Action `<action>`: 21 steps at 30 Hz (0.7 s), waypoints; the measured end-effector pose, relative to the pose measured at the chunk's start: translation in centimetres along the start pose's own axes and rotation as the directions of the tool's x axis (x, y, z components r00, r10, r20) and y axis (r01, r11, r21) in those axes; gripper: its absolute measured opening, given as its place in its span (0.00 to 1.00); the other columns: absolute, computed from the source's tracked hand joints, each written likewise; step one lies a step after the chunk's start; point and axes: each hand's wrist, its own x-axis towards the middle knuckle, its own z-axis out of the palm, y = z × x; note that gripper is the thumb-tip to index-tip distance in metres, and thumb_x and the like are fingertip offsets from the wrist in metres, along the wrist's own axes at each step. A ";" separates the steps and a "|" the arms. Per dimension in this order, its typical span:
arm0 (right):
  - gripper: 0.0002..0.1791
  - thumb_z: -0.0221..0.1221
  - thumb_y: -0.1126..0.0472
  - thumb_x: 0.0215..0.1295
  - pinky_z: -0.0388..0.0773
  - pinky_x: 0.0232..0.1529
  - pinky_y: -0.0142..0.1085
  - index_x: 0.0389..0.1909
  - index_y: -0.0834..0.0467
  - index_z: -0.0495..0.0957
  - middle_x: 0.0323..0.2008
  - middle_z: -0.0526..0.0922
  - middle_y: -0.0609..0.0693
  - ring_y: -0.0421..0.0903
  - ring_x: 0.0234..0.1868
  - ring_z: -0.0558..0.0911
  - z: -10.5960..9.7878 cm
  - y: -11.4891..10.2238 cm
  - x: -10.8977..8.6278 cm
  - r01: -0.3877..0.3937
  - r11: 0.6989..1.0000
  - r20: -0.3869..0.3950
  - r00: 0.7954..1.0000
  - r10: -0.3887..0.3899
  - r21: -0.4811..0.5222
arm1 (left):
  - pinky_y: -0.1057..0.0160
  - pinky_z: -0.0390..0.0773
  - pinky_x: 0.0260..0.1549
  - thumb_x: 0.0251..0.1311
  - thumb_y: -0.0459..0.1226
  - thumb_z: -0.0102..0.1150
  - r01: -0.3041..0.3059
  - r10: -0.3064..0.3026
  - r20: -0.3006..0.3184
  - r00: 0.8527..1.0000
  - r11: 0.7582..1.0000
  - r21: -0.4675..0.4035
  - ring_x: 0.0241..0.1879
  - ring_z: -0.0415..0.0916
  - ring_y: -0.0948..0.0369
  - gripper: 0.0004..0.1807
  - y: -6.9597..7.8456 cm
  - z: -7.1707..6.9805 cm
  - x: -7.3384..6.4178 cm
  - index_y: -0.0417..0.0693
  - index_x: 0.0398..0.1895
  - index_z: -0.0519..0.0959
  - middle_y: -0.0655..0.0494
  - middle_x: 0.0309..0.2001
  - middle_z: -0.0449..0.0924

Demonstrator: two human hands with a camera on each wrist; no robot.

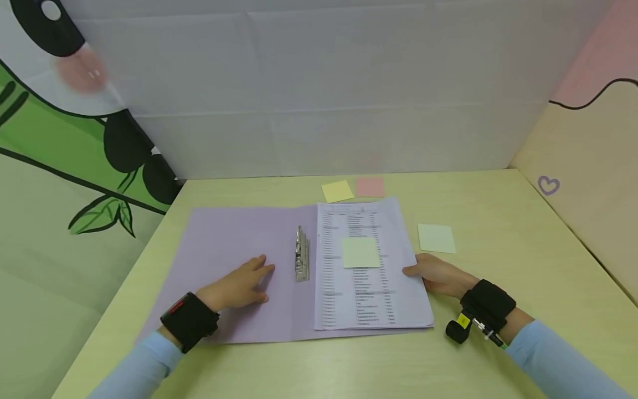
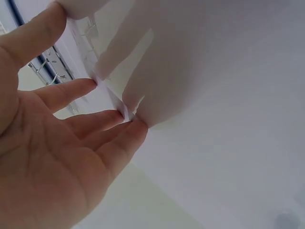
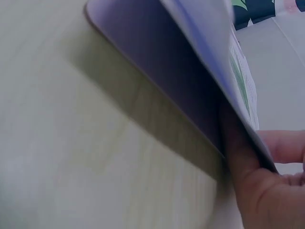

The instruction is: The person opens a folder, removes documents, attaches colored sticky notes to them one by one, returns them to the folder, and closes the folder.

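Observation:
A purple folder (image 1: 224, 235) lies spread on the table, with a metal clip (image 1: 302, 257) near its fold. On its right half is a stack of printed papers (image 1: 406, 302), topped by a pale green sticky note (image 1: 361, 252). My left hand (image 1: 244, 285) rests fingers spread on the folder's left cover; its fingertips (image 2: 136, 125) touch the surface in the left wrist view. At the stack's right edge, my right hand (image 1: 443, 274) pinches the papers between thumb and fingers. In the right wrist view the papers (image 3: 209, 52) are lifted off the folder cover (image 3: 138, 43) there.
Behind the folder lie a yellow sticky note (image 1: 338, 191) and a pink one (image 1: 370, 187). Another pale green sticky note (image 1: 436, 238) is on the table (image 1: 498, 221), right of the papers. A white cloth wall (image 1: 319, 100) rises at the table's back edge.

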 end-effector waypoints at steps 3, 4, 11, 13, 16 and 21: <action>0.25 0.43 0.68 0.68 0.75 0.45 0.39 0.65 0.70 0.55 0.48 0.79 0.54 0.46 0.46 0.79 -0.8 0.3 -0.5 0.000 1.000 0.001 1.000 0.000 -0.008 | 0.41 0.51 0.63 0.56 0.39 0.60 -0.008 0.007 0.006 1.000 1.000 0.030 0.66 0.46 0.36 0.36 0.7 0.2 0.4 0.33 0.64 0.60 0.28 0.67 0.47; 0.25 0.44 0.67 0.68 0.75 0.45 0.39 0.65 0.70 0.55 0.48 0.79 0.54 0.46 0.46 0.79 -1.1 0.4 -0.6 -0.001 1.000 -0.002 1.000 0.001 -0.009 | 0.41 0.50 0.63 0.56 0.40 0.60 -0.010 0.010 0.007 1.000 0.999 0.035 0.66 0.46 0.36 0.36 1.0 0.3 0.5 0.33 0.64 0.60 0.28 0.67 0.47; 0.26 0.44 0.67 0.68 0.74 0.46 0.40 0.66 0.69 0.54 0.49 0.79 0.55 0.47 0.48 0.79 -2.5 0.7 -1.8 -0.018 1.000 -0.010 1.000 0.017 -0.026 | 0.40 0.52 0.62 0.58 0.40 0.58 -0.026 0.025 0.006 1.000 0.998 0.054 0.66 0.45 0.34 0.34 2.6 0.9 1.2 0.34 0.64 0.60 0.29 0.67 0.47; 0.26 0.44 0.67 0.68 0.75 0.45 0.40 0.66 0.69 0.53 0.48 0.79 0.55 0.47 0.47 0.79 -2.9 0.6 -2.2 -0.026 0.999 -0.016 1.000 0.026 -0.036 | 0.41 0.52 0.62 0.58 0.41 0.58 -0.029 0.029 0.006 1.000 0.998 0.064 0.66 0.45 0.34 0.34 3.0 1.2 1.4 0.35 0.65 0.60 0.29 0.67 0.48; 0.26 0.44 0.67 0.68 0.76 0.44 0.41 0.65 0.70 0.53 0.47 0.80 0.54 0.48 0.46 0.80 -3.3 0.6 -2.6 -0.039 0.998 -0.028 0.999 0.038 -0.042 | 0.41 0.53 0.62 0.58 0.41 0.58 -0.040 0.040 0.006 0.999 0.996 0.084 0.66 0.46 0.34 0.34 3.6 1.4 1.8 0.36 0.65 0.61 0.29 0.67 0.48; 0.26 0.43 0.67 0.68 0.77 0.43 0.41 0.65 0.70 0.53 0.46 0.80 0.54 0.48 0.45 0.80 -3.6 0.6 -3.1 -0.045 0.998 -0.043 0.998 0.043 -0.045 | 0.42 0.54 0.62 0.58 0.41 0.58 -0.036 0.033 0.026 0.999 0.993 0.114 0.67 0.45 0.36 0.34 4.5 1.1 2.3 0.36 0.65 0.61 0.30 0.68 0.46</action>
